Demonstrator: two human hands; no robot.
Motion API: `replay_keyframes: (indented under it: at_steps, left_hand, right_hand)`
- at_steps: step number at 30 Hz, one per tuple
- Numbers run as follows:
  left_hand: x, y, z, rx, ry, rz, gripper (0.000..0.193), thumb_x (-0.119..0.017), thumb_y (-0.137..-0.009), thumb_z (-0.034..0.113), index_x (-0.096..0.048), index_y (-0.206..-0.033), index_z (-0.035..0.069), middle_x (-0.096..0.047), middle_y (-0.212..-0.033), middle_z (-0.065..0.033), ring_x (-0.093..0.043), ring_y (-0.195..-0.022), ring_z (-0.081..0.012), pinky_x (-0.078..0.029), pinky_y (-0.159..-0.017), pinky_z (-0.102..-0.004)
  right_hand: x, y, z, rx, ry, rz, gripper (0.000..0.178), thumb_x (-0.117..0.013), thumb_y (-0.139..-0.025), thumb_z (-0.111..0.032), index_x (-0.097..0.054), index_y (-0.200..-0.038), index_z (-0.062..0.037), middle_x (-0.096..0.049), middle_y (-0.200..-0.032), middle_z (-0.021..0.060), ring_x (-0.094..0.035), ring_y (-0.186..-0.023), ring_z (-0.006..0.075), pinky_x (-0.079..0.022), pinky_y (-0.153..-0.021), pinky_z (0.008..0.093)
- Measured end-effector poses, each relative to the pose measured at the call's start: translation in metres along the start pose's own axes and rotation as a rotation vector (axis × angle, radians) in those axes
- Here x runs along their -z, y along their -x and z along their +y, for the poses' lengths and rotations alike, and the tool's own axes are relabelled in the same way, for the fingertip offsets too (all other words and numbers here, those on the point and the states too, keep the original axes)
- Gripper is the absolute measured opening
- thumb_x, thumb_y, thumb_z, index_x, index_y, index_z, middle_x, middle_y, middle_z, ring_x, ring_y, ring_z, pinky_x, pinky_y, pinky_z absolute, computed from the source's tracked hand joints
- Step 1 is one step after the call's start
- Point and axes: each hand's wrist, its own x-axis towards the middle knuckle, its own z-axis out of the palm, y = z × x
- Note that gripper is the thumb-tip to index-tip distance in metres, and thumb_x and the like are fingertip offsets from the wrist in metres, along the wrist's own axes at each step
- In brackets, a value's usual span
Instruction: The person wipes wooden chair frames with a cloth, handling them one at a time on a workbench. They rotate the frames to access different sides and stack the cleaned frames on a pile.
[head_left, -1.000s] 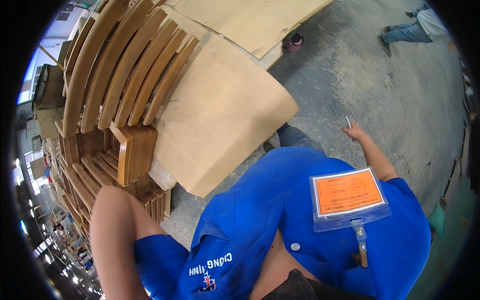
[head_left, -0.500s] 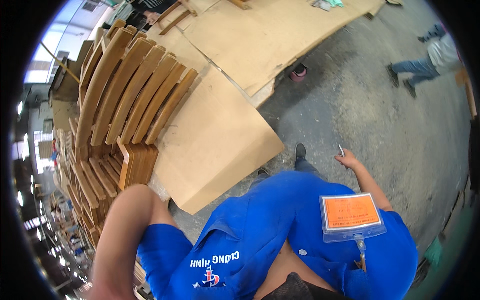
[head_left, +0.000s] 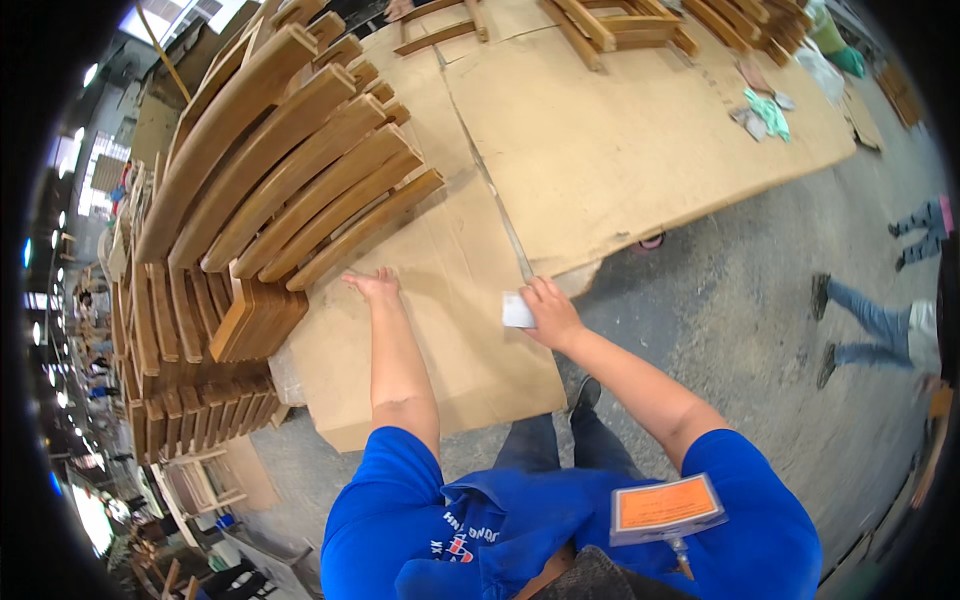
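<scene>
One empty left hand point(head_left: 373, 283), fingers spread, is showing just right of the stacked wooden chairs point(head_left: 298, 178), while farther right the right hand point(head_left: 551, 315) is gripping a white pad point(head_left: 517, 310) above the cardboard-covered surface point(head_left: 460, 365), preparing, I'd guess, the next move calling for steady contact.

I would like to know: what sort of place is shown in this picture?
It looks like a furniture workshop or factory. The signs are the tall stack of curved wooden pieces, the wooden frames lying on the brown table, and another person on the bare grey floor.
</scene>
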Motion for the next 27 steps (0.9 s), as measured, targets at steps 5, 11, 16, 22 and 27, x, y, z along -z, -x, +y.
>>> replay_keyframes:
  at_steps: [5,11,16,22,27]
  left_hand:
    - [-0.042,-0.075,-0.015,-0.082,0.255,0.028,0.103,-0.031,-0.082,0.081,-0.003,-0.152,0.01,-0.012,-0.157,-0.0183,-0.022,-0.142,-0.0339,-0.021,-0.116,-0.046]
    - [-0.06,-0.103,-0.012,-0.235,0.168,0.112,0.087,-0.024,-0.09,0.073,-0.02,-0.15,0.009,-0.024,-0.154,-0.0155,-0.032,-0.137,-0.0307,-0.03,-0.113,-0.0447]
    - [-0.063,-0.102,0.016,-0.225,0.28,0.143,0.082,-0.023,-0.093,0.069,-0.022,-0.15,0.011,-0.025,-0.155,-0.0105,-0.028,-0.14,-0.0298,-0.021,-0.117,-0.0468]
    - [-0.09,-0.093,-0.011,-0.236,0.243,0.205,0.084,-0.037,-0.092,0.065,-0.011,-0.151,0.01,-0.023,-0.154,-0.0154,-0.031,-0.138,-0.034,-0.026,-0.115,-0.0491]
    - [-0.099,-0.092,-0.018,-0.309,0.318,0.157,0.082,-0.043,-0.092,0.059,-0.015,-0.148,0.006,-0.03,-0.15,-0.0169,-0.043,-0.129,-0.0359,-0.038,-0.109,-0.0505]
  right_hand:
    - [-0.038,-0.094,0.016,0.03,0.14,0.005,0.068,-0.076,-0.069,-0.026,-0.046,-0.127,-0.0068,-0.036,-0.143,0.0139,-0.029,-0.137,0.0328,-0.033,-0.108,0.0445]
    - [-0.066,-0.12,0.041,0.03,0.166,-0.035,0.067,-0.072,-0.068,-0.028,-0.046,-0.126,-0.0078,-0.036,-0.142,0.0131,-0.03,-0.137,0.0325,-0.025,-0.112,0.0498]
    - [-0.07,-0.119,0.04,0.06,0.172,0.043,0.068,-0.071,-0.067,-0.026,-0.045,-0.127,-0.0072,-0.037,-0.141,0.0141,-0.031,-0.136,0.0345,-0.026,-0.111,0.0511]
    - [-0.068,-0.122,0.039,0.093,0.206,0.029,0.069,-0.071,-0.067,-0.028,-0.045,-0.128,-0.0062,-0.037,-0.142,0.0156,-0.031,-0.136,0.0358,-0.026,-0.11,0.0523]
    - [-0.065,-0.12,0.04,0.065,0.199,-0.001,0.073,-0.072,-0.066,-0.03,-0.044,-0.129,-0.0065,-0.036,-0.143,0.0158,-0.031,-0.136,0.035,-0.026,-0.11,0.0505]
